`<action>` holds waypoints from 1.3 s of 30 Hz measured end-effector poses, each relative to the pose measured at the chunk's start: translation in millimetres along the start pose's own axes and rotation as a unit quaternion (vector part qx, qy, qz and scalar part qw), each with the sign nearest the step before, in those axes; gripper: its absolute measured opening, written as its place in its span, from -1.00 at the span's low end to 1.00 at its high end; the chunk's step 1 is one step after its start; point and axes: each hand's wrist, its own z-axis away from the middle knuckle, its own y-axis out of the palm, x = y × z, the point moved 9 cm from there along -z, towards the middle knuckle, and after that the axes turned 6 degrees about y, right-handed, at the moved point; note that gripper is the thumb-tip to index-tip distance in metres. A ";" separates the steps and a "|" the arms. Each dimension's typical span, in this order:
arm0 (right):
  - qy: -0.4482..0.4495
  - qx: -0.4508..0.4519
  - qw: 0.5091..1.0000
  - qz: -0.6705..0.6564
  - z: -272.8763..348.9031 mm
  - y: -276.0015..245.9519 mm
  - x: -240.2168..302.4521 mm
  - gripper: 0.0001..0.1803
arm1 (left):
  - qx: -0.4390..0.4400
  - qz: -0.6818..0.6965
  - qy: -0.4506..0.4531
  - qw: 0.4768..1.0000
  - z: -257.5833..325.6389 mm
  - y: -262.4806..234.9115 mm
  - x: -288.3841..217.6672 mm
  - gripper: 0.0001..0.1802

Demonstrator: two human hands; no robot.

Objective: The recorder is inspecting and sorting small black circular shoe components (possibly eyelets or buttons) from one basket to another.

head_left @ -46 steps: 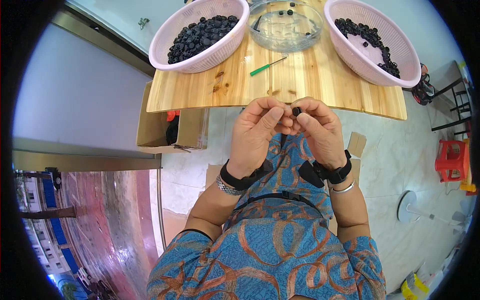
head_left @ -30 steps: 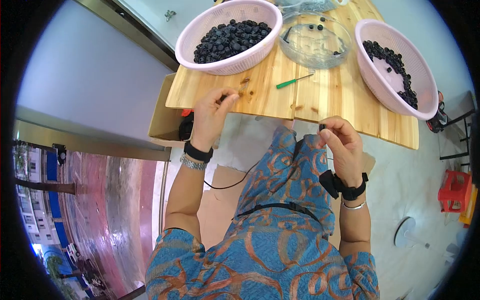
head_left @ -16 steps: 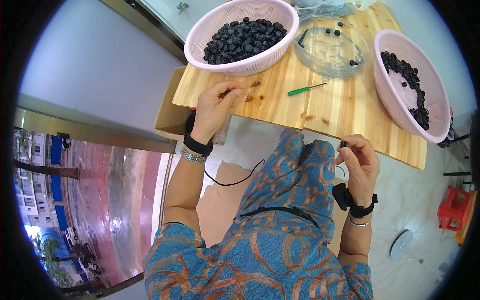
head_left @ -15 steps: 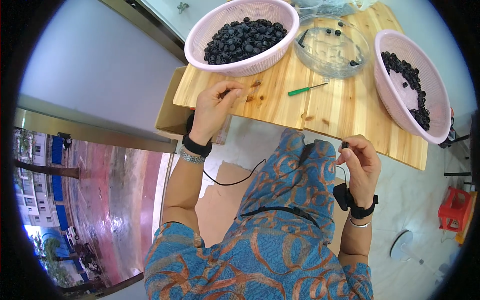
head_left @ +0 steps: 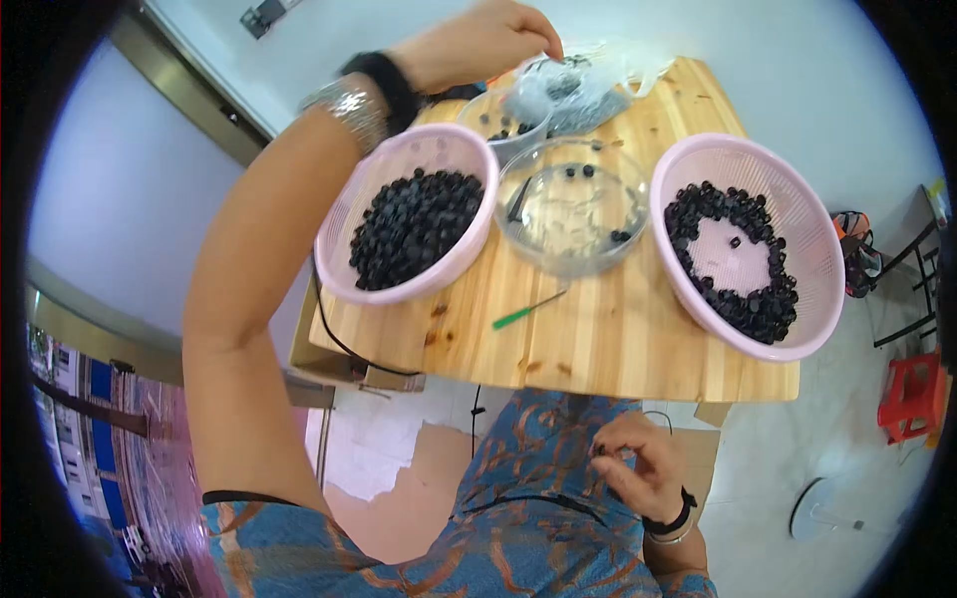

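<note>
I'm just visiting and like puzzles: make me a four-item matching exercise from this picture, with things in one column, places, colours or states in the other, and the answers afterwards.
Things:
1. Left hand
2. Screwdriver
3. Right-hand basket
4. Right hand

Places, colours or states:
A. Pink, with black pieces around a mostly bare patch
B. Close to the body, before the table's near edge
C. Green-handled, lying on the wooden table
D. Held out toward the table's far end

Right pairs: 1-D, 2-C, 3-A, 4-B

left basket (head_left: 439, 283), right basket (head_left: 815, 261) are both holding parts (head_left: 414, 234) | dish (head_left: 573, 261) is sitting between them on surface (head_left: 638, 339) | screwdriver (head_left: 513, 318) is lying before dish | tub (head_left: 520, 147) and bag (head_left: 588, 112) are resting behind dish
</note>
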 end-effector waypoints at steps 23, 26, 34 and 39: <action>-0.020 0.005 1.000 0.019 20.5 -24.3 -1.9 -0.74 | 0.266 -0.223 -0.033 0.937 -13.5 188.2 43.8 -0.83; -0.020 0.002 1.000 0.016 28.4 -23.2 -1.4 -0.74 | 0.258 -0.224 -0.033 0.939 -12.2 189.1 43.6 -0.84; 0.000 -0.014 1.000 0.019 40.2 -24.8 -5.6 -0.76 | 0.228 -0.198 -0.047 0.952 -5.8 184.9 38.3 -0.85; -0.017 -0.007 0.999 0.032 40.0 -23.1 -4.9 -0.76 | 0.215 -0.219 -0.026 0.951 -7.1 190.3 40.9 -0.84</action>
